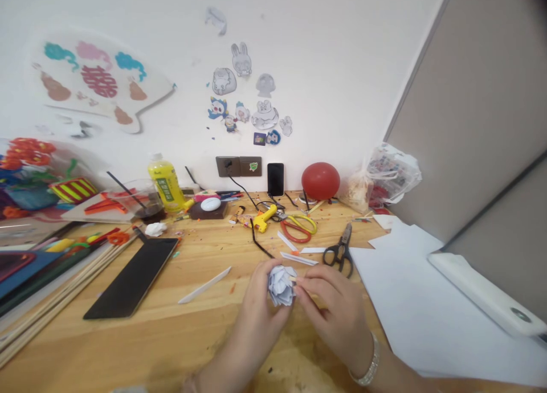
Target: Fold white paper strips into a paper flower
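A white paper flower (281,286) with layered petals sits in my left hand (261,293), whose fingers wrap round it from the left and below. My right hand (331,305) is at the flower's right edge, thumb and index finger pinched on a small pale stick (293,279) that touches the petals. Most of that stick is hidden by the fingers. Just beyond my hands lie cut paper strips (299,258) and black-handled scissors (339,253). Another paper strip (205,285) rests on the table to the left.
White paper sheets (410,302) cover the right side of the wooden table (205,347). Red-and-yellow-handled scissors (299,229), a yellow glue gun (265,217), a red balloon (320,180), a phone (276,179) and a yellow bottle (166,182) stand or lie toward the wall. A black board (132,279) and wooden sticks (64,293) lie left.
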Demonstrator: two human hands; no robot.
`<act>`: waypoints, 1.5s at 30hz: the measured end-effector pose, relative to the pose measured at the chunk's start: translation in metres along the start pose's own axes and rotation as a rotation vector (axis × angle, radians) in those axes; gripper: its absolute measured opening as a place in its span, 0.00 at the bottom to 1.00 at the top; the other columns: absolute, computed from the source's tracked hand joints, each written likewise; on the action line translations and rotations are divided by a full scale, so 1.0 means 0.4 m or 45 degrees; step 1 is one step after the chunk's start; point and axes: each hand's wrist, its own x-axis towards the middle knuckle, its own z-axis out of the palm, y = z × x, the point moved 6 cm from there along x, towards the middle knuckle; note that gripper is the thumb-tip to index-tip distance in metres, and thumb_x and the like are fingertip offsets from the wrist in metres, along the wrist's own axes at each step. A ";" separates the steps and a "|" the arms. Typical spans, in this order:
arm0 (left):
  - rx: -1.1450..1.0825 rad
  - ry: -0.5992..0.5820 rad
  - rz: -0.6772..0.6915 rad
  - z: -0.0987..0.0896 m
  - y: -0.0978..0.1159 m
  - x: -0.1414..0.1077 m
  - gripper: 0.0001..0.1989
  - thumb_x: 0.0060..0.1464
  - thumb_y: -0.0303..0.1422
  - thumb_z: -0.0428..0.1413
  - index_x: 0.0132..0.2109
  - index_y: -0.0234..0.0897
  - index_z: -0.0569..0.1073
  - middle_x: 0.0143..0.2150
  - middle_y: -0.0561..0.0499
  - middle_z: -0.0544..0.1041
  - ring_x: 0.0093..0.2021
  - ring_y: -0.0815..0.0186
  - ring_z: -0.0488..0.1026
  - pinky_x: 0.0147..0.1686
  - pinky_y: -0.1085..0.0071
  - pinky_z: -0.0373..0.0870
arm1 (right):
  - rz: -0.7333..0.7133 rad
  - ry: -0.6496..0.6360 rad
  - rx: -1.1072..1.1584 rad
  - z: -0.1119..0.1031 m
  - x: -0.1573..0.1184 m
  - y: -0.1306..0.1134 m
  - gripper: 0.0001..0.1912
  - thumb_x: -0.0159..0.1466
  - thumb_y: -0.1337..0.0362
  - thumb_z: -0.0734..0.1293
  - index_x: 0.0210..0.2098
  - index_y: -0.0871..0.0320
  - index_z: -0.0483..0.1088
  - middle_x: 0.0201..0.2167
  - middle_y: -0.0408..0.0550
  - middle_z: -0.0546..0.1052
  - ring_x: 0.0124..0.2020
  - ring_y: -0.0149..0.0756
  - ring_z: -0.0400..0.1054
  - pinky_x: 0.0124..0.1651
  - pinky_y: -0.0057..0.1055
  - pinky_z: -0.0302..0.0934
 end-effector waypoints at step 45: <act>0.145 0.045 0.156 -0.009 0.025 -0.005 0.22 0.47 0.20 0.49 0.50 0.40 0.59 0.45 0.46 0.67 0.47 0.62 0.66 0.46 0.63 0.66 | -0.102 -0.242 -0.110 0.020 0.002 -0.015 0.12 0.64 0.68 0.56 0.31 0.58 0.70 0.25 0.47 0.74 0.25 0.32 0.68 0.27 0.26 0.59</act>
